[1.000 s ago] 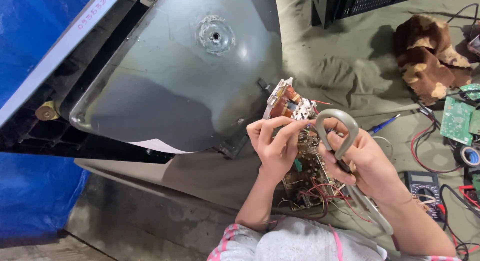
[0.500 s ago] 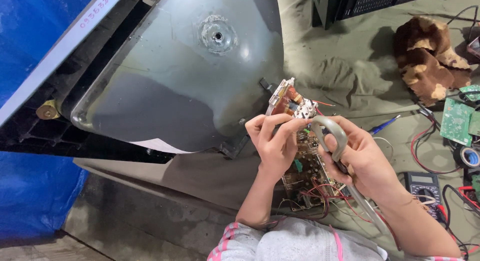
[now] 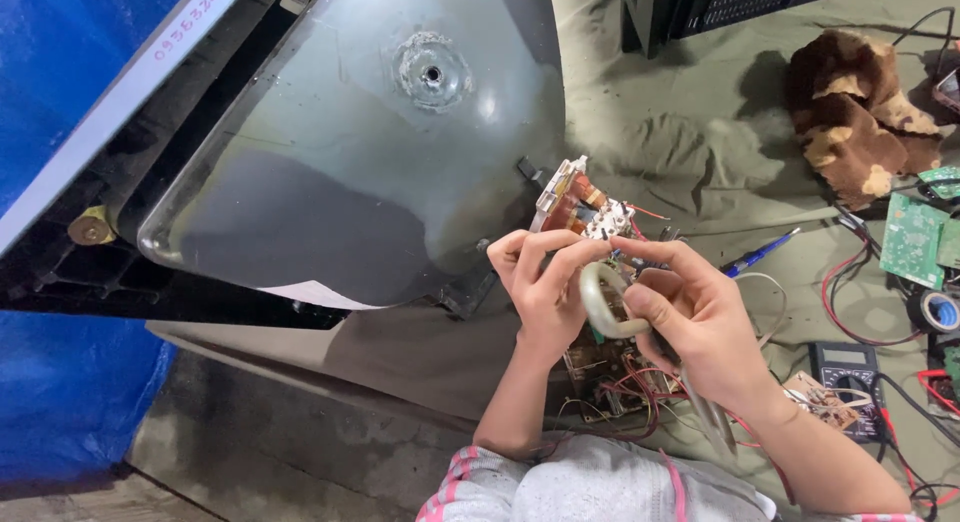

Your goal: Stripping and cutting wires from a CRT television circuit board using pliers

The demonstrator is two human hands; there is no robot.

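Head view: olive cloth (image 3: 650, 152) covers floor, concrete at near edge, blue tarp (image 3: 60, 382) far left of hands. Left hand (image 3: 540, 287) pinches picture-tube neck assembly (image 3: 580, 207); right hand (image 3: 700, 327) grasps pale ring (image 3: 600, 302) between them. Grey picture tube (image 3: 350, 162) crowds left; multimeter (image 3: 845, 367), wires clutter right; open cloth beyond hands.

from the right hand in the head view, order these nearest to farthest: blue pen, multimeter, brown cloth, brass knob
1. Blue pen, just right of the right hand.
2. Multimeter, lower right.
3. Brown cloth, upper right.
4. Brass knob, far left.
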